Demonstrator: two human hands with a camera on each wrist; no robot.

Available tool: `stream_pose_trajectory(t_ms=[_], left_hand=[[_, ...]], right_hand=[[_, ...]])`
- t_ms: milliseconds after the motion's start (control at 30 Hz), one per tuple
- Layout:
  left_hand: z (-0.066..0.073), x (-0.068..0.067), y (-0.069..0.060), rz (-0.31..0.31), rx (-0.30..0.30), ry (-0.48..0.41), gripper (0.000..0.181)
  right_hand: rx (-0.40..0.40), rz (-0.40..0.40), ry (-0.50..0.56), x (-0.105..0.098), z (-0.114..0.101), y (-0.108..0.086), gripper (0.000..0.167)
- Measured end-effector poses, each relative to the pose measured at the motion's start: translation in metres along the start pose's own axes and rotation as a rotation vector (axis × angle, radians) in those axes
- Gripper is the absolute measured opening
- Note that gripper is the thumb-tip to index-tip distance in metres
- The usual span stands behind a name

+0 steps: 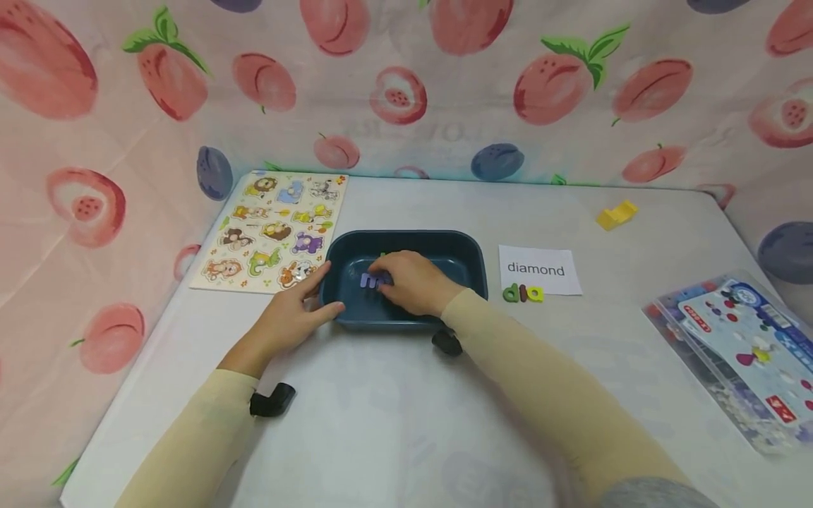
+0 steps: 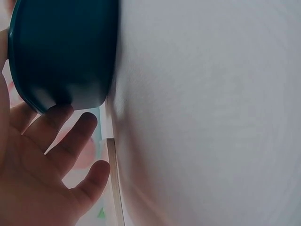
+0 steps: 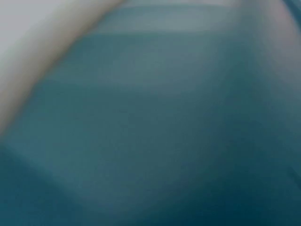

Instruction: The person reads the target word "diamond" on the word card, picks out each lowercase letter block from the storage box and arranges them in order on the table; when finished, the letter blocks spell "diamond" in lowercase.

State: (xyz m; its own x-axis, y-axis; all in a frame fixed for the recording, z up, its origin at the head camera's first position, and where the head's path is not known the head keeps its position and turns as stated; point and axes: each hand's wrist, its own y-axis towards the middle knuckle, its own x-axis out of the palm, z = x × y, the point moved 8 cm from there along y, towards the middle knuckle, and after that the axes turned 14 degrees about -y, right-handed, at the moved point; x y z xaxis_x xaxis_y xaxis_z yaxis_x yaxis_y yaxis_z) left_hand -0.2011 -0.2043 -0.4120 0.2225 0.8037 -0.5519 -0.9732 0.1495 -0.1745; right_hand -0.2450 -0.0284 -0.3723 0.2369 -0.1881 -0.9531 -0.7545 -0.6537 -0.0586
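A dark blue tray [image 1: 406, 326] stands mid-table. The left hand [image 1: 288, 317] touches its left end with spread fingers; in the left wrist view the fingertips of that hand [image 2: 51, 155] rest against the tray wall [image 2: 66, 47]. Inside the tray, the right hand [image 1: 416, 282] has its fingers bent at a purple letter m [image 1: 370, 281]; whether it pinches the letter is hard to tell. A bit of green shows behind that hand. Blurred blue tray wall [image 3: 155, 117] fills the right wrist view.
Right of the tray lies a card [image 1: 540, 261] reading "diamond", with green d [image 1: 511, 293], red [image 1: 524, 293] and yellow-green [image 1: 536, 294] letters at its lower edge. An animal puzzle board [image 1: 267, 229] is at left, a yellow piece [image 1: 617, 215] at back right, a plastic case [image 1: 737, 360] at right.
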Motion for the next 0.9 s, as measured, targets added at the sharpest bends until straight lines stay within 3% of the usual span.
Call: stream_pose_trajectory(t_ms=[400,667,900], left_hand=[[0.000,0.002,0.000,0.001,-0.034,-0.005,0.084],[0.000,0.001,0.000,-0.006,-0.025,0.009,0.084],[0.001,0.000,0.001,-0.008,-0.013,0.020,0.084]], right_hand=[[0.004,0.126,-0.024,-0.036,0.022,-0.036,0.034],[0.046,0.199,-0.005,-0.056,0.057,-0.067,0.034],[0.134,0.232,-0.023,-0.068,0.092,-0.096,0.034]])
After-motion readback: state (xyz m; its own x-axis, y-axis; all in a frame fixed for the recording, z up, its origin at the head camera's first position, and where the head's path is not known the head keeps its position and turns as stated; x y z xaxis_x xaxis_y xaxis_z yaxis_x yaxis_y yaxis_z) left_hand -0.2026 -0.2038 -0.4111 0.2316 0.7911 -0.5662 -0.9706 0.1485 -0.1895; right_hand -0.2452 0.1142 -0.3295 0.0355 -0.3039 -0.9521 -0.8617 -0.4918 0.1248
